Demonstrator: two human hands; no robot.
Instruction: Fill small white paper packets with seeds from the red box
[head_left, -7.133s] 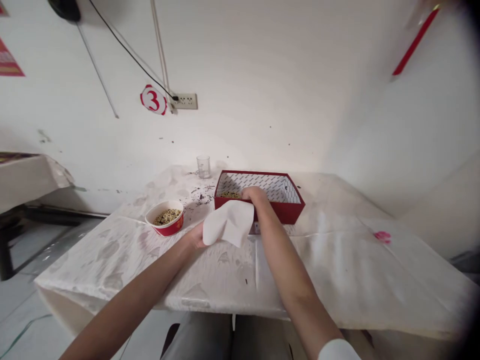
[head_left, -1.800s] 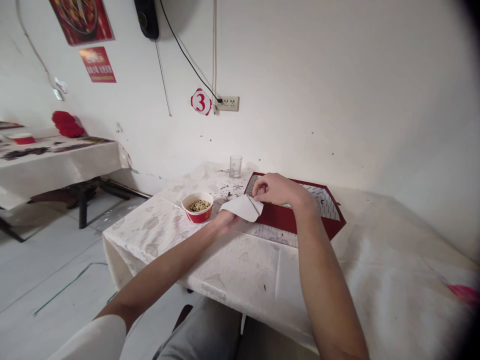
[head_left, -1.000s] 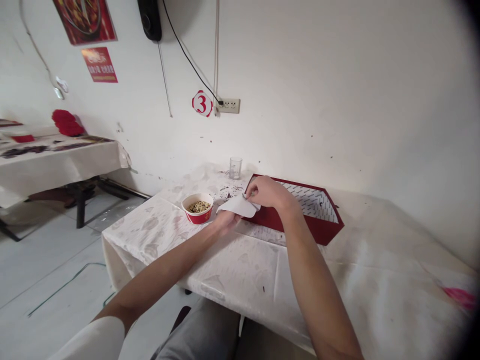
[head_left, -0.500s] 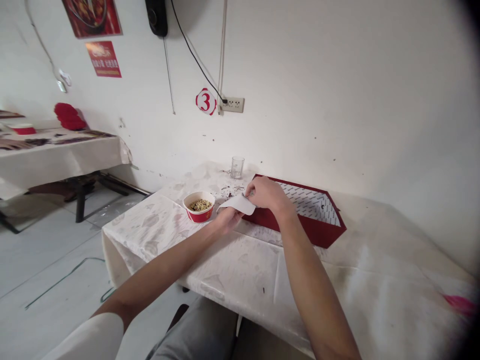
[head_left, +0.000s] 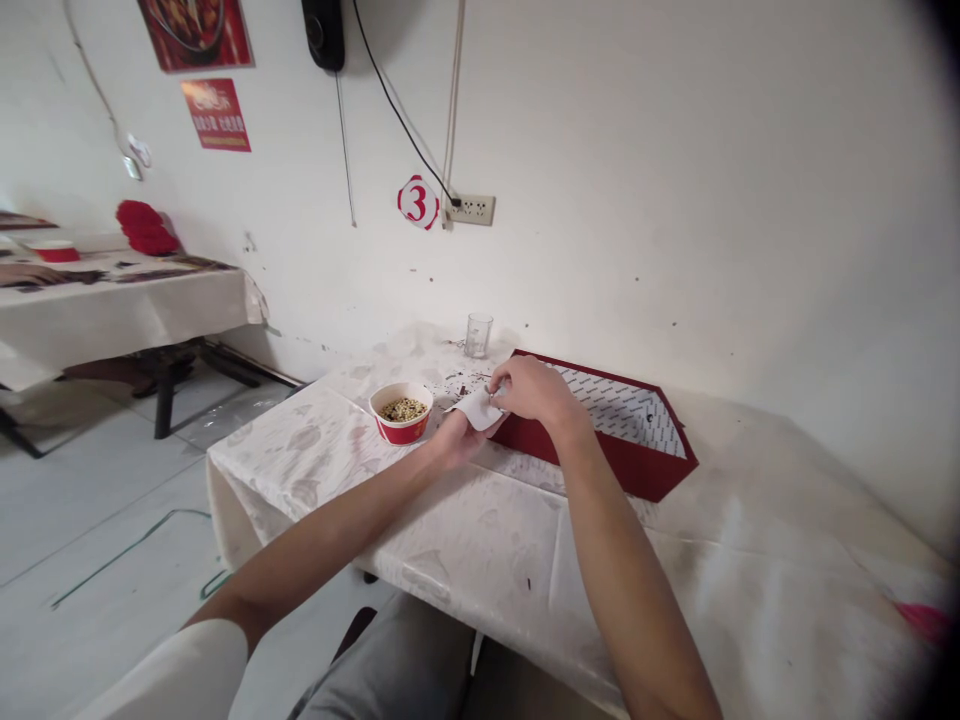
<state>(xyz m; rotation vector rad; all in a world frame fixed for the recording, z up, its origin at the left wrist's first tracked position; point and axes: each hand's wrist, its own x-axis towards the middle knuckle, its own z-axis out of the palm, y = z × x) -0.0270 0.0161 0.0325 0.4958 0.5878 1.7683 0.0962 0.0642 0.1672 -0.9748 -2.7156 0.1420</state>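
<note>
Left hand (head_left: 452, 441) grips white paper sheet (head_left: 477, 409) from below, right hand (head_left: 529, 388) pinches its upper edge, over near corner of red box (head_left: 600, 452). Paper seems light, soft, easy to crease; best held at edges. Seed bowl (head_left: 401, 411) just beside.

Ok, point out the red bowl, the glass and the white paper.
red bowl (head_left: 400, 430), head view, on its red outer wall.
glass (head_left: 477, 336), head view, on the middle of its clear side.
white paper (head_left: 475, 409), head view, on the sheet's visible face between the two hands.
</note>
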